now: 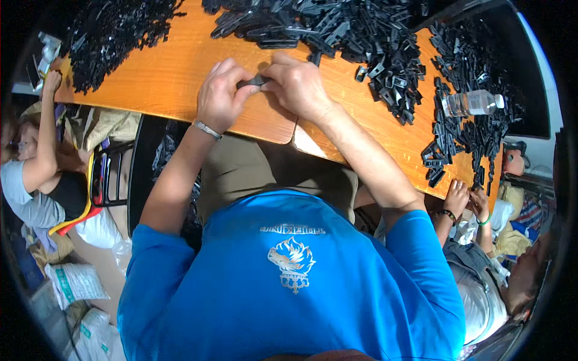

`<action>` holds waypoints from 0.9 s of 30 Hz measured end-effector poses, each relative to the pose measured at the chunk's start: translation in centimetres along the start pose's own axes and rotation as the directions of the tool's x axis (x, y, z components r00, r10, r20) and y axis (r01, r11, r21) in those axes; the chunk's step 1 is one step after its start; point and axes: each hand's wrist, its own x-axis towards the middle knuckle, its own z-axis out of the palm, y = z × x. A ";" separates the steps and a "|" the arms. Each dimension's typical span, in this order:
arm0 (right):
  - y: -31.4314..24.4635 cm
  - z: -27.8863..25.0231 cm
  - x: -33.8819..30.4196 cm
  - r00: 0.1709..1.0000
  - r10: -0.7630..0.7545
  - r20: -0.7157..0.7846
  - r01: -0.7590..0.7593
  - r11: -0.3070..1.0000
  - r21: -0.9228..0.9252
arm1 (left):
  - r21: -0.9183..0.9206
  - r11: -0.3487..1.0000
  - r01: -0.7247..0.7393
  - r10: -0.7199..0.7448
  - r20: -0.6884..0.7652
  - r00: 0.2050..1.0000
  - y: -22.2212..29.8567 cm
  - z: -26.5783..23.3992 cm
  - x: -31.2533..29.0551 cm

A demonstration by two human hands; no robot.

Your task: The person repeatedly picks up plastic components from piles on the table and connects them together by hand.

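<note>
Over the near edge of the wooden table (156, 87), both hands meet at a small black plastic piece (254, 82). My left hand (221, 93) pinches its left end, and my right hand (298, 84) grips the other end with bent fingers. The fingers cover much of the piece, so its exact kind does not show. Just beyond my hands lies a large heap of black plastic parts (337, 30), long and narrow, some with small metallic bits. A few loose parts (391, 81) spread from the heap to the right of my right hand.
A second pile of finer black parts (114, 36) covers the far left. More black parts (463, 66) lie at the right around a clear plastic bottle (472, 103). Co-workers' hands (466, 201) work at the right edge; another person (42, 174) sits left. White sacks (75, 283) stand on the floor.
</note>
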 end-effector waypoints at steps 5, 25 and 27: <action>-2.2 0.2 -1.4 0.995 0.027 0.092 -0.038 0.992 0.119 | 0.007 0.994 0.105 -0.102 0.332 0.938 -0.3 -4.6 -0.7; 5.8 -9.5 -6.5 0.801 0.569 -0.186 -0.573 0.642 -0.509 | 0.471 0.800 -0.373 0.301 0.223 0.927 4.1 8.4 12.3; 5.6 -9.6 -6.8 0.844 0.521 -0.127 -0.516 0.724 -0.459 | 0.437 0.788 -0.434 0.411 0.151 0.899 3.4 8.3 12.3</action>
